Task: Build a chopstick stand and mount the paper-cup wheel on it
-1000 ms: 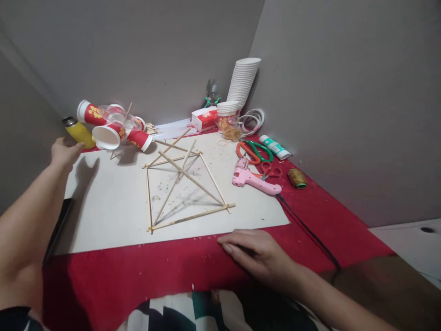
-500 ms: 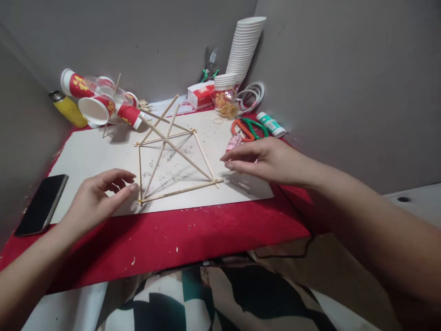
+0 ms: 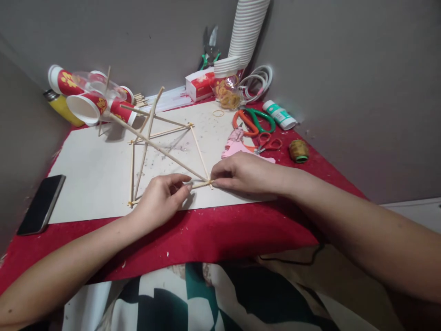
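Observation:
A frame of thin wooden sticks (image 3: 161, 149) joined at the corners stands on a white board (image 3: 93, 174). My left hand (image 3: 161, 198) lies on the frame's near stick, fingers curled and pinching it close to the near right corner. My right hand (image 3: 246, 172) comes in from the right and pinches that same corner joint, where the sticks meet. Both hands nearly touch each other there.
A red cloth (image 3: 206, 234) covers the table. A black phone (image 3: 41, 203) lies at the left. Red paper cups (image 3: 89, 99) and a yellow bottle (image 3: 62, 106) sit at the back left. Behind my right hand are a pink glue gun (image 3: 237, 145), scissors (image 3: 253, 122), white cup stack (image 3: 246, 32), glue tube (image 3: 279, 115).
Both hands moved in onto the stick frame: the left slid right along the near stick, the right came down to the near right corner. Both now pinch it.

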A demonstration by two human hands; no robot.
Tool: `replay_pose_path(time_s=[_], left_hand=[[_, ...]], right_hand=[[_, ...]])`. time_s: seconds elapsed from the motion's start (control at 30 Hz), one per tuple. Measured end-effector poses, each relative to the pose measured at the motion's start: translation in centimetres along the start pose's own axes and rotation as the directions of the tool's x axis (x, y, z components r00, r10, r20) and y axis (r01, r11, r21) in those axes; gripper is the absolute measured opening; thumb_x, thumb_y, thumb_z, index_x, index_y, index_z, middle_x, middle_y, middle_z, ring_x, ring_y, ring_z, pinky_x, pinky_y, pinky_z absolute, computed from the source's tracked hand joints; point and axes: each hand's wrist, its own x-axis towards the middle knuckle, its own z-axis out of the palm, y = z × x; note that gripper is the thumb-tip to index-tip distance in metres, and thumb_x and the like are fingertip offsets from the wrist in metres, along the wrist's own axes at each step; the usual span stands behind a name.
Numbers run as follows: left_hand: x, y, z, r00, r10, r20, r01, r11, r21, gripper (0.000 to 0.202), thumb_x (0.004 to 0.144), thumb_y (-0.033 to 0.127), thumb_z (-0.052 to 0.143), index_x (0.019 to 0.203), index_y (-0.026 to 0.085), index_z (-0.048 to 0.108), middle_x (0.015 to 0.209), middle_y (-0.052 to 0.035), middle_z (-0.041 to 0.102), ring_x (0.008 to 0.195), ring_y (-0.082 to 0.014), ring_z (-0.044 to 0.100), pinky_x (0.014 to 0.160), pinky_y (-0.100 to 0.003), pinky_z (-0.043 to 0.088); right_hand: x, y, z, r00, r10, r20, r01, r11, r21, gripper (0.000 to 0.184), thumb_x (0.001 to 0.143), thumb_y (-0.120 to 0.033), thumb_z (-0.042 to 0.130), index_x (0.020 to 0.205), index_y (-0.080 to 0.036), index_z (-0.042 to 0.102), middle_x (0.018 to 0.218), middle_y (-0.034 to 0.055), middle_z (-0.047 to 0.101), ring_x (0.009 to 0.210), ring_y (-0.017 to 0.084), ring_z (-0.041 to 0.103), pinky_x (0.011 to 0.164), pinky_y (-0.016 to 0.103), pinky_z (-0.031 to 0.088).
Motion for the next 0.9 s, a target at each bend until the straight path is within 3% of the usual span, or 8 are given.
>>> replay_pose_path(time_s=[0.17, 0.33, 0.63, 0.9], left_hand=[[1.9, 0.3, 0.7, 0.991, -0.104, 0.083, 0.117, 0.979, -0.167, 0.02, 0.086, 0.034, 0.064, 0.082, 0.018, 0.076, 0.071, -0.0011, 0.071, 0.058, -0.0123, 0.055, 0.054, -0.024, 0.041], [2.3, 0.4, 1.0, 0.981, -0.174, 0.087, 0.185, 0.972, -0.145, 0.032, 0.087, 0.038, 0.064, 0.066, 0.016, 0.07, 0.054, 0.0021, 0.056, 0.049, -0.0088, 0.038, 0.049, -0.023, 0.031], [2.6, 0.7, 1.4, 0.978, -0.185, 0.095, 0.196, 0.972, -0.131, 0.035, 0.089, 0.034, 0.059, 0.062, 0.014, 0.066, 0.051, 0.0028, 0.05, 0.049, -0.0079, 0.037, 0.048, -0.022, 0.027], [2.6, 0.7, 1.5, 0.976, -0.201, 0.086, 0.211, 0.97, -0.123, 0.036, 0.09, 0.034, 0.059, 0.062, 0.013, 0.068, 0.053, 0.0008, 0.055, 0.05, -0.0087, 0.039, 0.05, -0.022, 0.031]], right_hand=[[-0.1, 0.2, 0.5, 0.999, -0.031, -0.039, 0.033, 0.998, 0.055, 0.012, 0.09, -0.018, 0.066, 0.089, -0.017, 0.078, 0.08, 0.0008, 0.075, 0.071, 0.012, 0.063, 0.063, 0.022, 0.037], [0.1, 0.3, 0.9, 0.995, -0.065, -0.069, 0.067, 0.998, 0.021, 0.016, 0.092, -0.019, 0.063, 0.09, -0.018, 0.079, 0.083, 0.0025, 0.076, 0.072, 0.013, 0.064, 0.063, 0.024, 0.036], [0.2, 0.1, 0.9, 0.999, -0.035, -0.032, 0.036, 0.999, 0.032, 0.017, 0.093, -0.021, 0.063, 0.091, -0.019, 0.079, 0.087, 0.004, 0.077, 0.074, 0.015, 0.065, 0.064, 0.026, 0.036], [0.4, 0.5, 1.2, 0.998, -0.051, -0.031, 0.053, 0.997, 0.06, 0.017, 0.094, -0.022, 0.062, 0.09, -0.02, 0.078, 0.087, 0.003, 0.076, 0.076, 0.015, 0.065, 0.066, 0.026, 0.037]])
